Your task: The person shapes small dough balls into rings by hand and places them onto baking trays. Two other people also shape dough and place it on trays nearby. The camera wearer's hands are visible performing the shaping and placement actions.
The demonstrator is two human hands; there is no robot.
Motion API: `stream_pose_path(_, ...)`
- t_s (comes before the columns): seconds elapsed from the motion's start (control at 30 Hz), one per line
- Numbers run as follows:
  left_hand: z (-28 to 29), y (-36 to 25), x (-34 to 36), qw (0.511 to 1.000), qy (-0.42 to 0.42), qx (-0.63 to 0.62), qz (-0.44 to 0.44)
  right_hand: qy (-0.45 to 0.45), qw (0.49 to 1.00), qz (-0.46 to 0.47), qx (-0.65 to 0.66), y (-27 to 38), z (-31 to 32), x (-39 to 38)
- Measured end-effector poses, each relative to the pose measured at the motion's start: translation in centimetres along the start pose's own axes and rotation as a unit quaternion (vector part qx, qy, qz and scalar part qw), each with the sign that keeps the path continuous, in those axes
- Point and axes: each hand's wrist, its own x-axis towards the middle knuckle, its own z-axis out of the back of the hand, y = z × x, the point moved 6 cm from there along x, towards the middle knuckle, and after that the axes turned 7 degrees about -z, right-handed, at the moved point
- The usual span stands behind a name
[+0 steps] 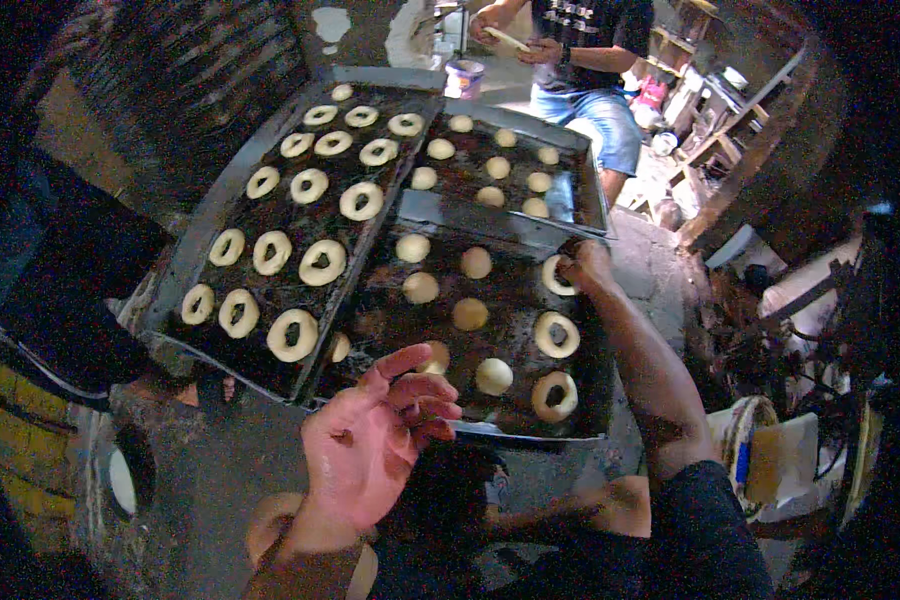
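Note:
My right hand (588, 264) reaches to the far right of the near baking tray (507, 429). Its fingers are closed on a pale dough ring (550, 280) lying there. Two more dough rings, a middle one (540, 334) and a near one (539, 396), lie in line below it. My left hand (370, 440) is raised before the tray's front edge, palm up, fingers loosely curled and apart, holding nothing. Several round dough balls sit on the same tray, among them one (494, 377) just right of my left fingertips; the left hand partly hides another (436, 357).
A long tray (192, 342) on the left holds rows of dough rings. Behind the near tray, another tray (588, 205) carries dough balls. Across from me a seated person (580, 60) holds a strip of dough (507, 40). A bucket (463, 79) stands beyond the trays.

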Motion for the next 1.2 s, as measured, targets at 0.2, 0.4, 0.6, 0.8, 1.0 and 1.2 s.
stream_pose_path(0.2, 0.6, 0.2, -0.1, 0.999, -0.024, -0.024, -0.008, 0.008, 0.991, 0.111, 0.072, 10.8, -5.2, -1.4)
stream_pose_path(0.4, 0.6, -0.3, 0.6, 0.996, -0.053, 0.074, -0.010, 0.040, 0.976, 0.067, 0.205, 14.2, -4.3, -5.4)
stream_pose_path(0.6, -0.2, -0.3, 0.0, 0.942, -0.107, 0.291, -0.131, 0.217, 0.733, 0.196, 0.613, 18.3, 10.7, -23.0)
stream_pose_path(0.8, -3.1, 1.3, -2.0, 0.937, 0.086, 0.322, -0.103, 0.135, 0.743, 0.106, 0.647, 14.6, 17.0, -31.7)
stream_pose_path(1.0, -4.4, 2.4, -4.9, 0.915, 0.060, 0.344, -0.201, 0.022, 0.845, 0.124, 0.520, 13.9, 18.6, -36.8)
stream_pose_path(1.2, -4.4, 2.9, -6.2, 0.920, 0.101, 0.333, -0.178, -0.127, 0.913, 0.186, 0.339, 12.9, 20.7, -35.5)
